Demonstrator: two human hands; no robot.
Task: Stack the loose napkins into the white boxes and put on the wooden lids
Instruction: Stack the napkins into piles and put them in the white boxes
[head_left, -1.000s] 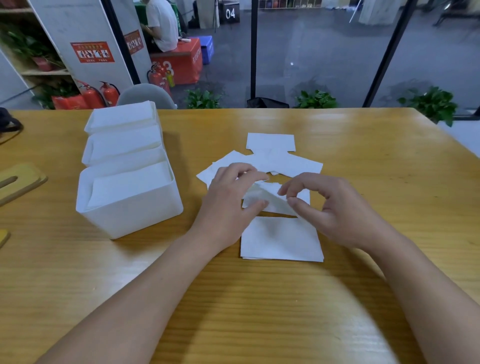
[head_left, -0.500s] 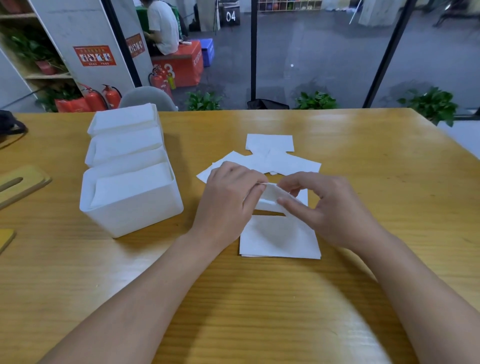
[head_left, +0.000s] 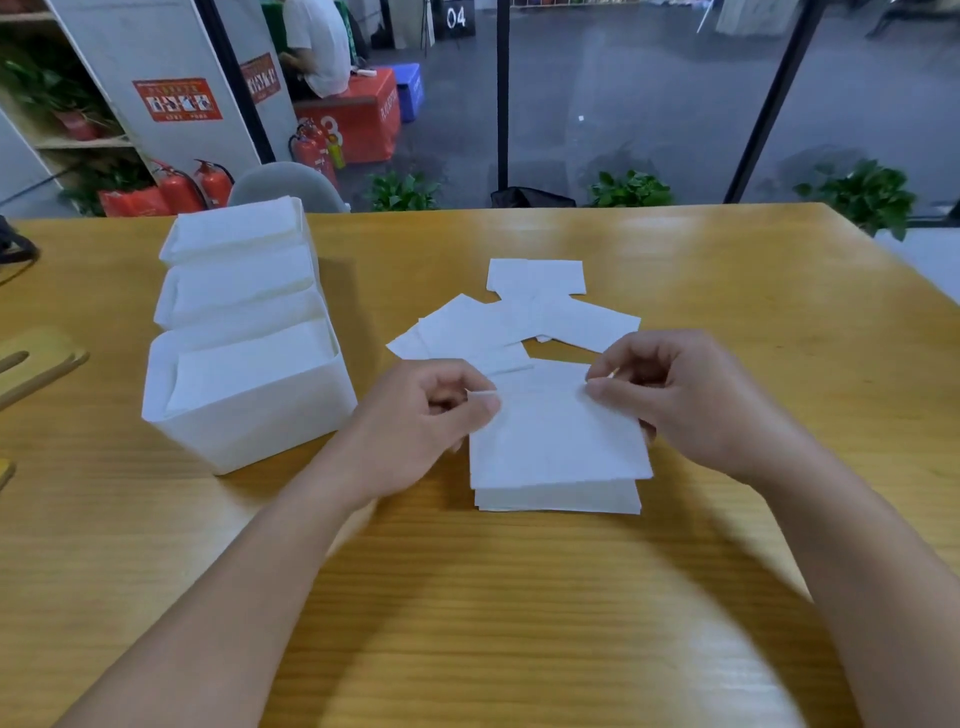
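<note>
At nine o'clock on the worktop (head_left: 519, 597) the wooden lids (head_left: 36, 358) lie off, and the three white boxes (head_left: 249, 395) beside them already hold napkins. The left hand (head_left: 415, 426) and right hand (head_left: 696, 405), a second ago picking at one crumpled napkin, now each pinch a far corner of it, spread flat over the small pile (head_left: 558, 496). The pile seems to be growing for boxing, with loose napkins (head_left: 519, 322) left at twelve o'clock.

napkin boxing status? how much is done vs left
Done: three white boxes at left already hold napkins. In hand: left hand and right hand pinch one white napkin above a small stack. Left: loose napkins lie behind; the slotted wooden lid is off.
</note>
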